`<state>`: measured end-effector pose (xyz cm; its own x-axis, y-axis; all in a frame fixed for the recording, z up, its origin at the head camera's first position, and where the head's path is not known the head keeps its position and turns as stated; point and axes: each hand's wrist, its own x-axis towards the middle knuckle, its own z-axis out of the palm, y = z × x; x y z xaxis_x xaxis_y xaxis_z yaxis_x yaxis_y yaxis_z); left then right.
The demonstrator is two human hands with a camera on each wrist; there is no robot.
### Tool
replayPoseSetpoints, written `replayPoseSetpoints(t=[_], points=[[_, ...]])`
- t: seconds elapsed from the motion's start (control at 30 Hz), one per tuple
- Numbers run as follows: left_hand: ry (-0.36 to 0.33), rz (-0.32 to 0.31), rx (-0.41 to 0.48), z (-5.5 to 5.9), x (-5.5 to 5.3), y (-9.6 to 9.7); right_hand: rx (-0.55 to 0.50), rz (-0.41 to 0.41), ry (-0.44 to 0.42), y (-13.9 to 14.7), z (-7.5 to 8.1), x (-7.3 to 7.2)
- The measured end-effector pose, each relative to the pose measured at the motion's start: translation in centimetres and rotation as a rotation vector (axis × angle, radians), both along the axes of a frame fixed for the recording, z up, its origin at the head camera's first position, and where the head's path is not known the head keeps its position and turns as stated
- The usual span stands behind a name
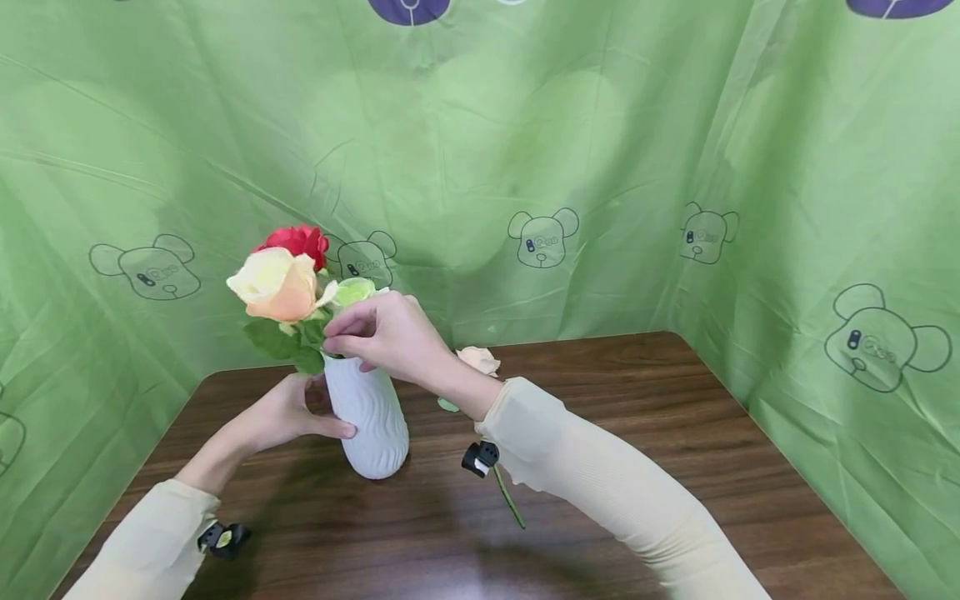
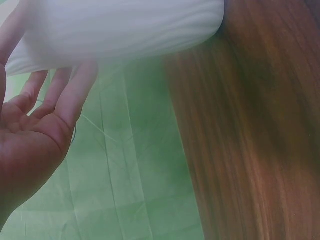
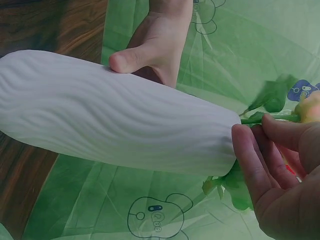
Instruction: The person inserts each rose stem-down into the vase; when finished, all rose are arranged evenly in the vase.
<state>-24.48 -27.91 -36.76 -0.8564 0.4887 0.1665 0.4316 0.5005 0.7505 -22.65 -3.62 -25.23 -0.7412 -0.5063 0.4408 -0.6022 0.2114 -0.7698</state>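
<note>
A white vase [image 1: 372, 421] with a wavy ribbed surface is held at its side by my left hand [image 1: 288, 412], thumb on the near face. In the left wrist view several fingers lie along the vase's other side. Out of its mouth come a peach-and-cream rose [image 1: 277, 283], a red flower [image 1: 300, 242] and a pale green bloom [image 1: 354, 290]. My right hand [image 1: 393, 337] is at the vase mouth. In the right wrist view its thumb and fingers pinch a green stem [image 3: 252, 120] that leads toward the peach-and-cream rose, just above the rim.
A pale pink rose [image 1: 478, 360] lies on the brown wooden table [image 1: 600, 400], its green stem [image 1: 510, 500] partly hidden under my right forearm. Green cloth [image 1: 450, 167] with bear drawings hangs around the table's back and sides.
</note>
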Motion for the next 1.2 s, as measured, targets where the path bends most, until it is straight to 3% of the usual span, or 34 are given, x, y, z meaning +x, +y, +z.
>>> replayPoseSetpoints(t=[0.2,0.43,0.73,1.03,1.2], points=[[0.034,-0.042,0.041,-0.1,-0.2,0.0,0.012,-0.007,-0.038,0.4,0.1,0.2],[-0.004,-0.056,0.060,-0.1,-0.3,0.1,-0.049,0.050,-0.111,2.1,0.2,0.6],[0.000,-0.029,0.025,0.2,-0.1,0.1,-0.068,0.041,-0.255,5.9,-0.5,-0.5],[0.028,0.028,-0.056,0.3,-0.1,-0.2,-0.067,-0.053,-0.448,10.2,-4.3,-3.1],[0.008,0.004,-0.026,0.2,0.0,0.0,-0.074,-0.090,-0.551,11.9,-7.2,-4.2]])
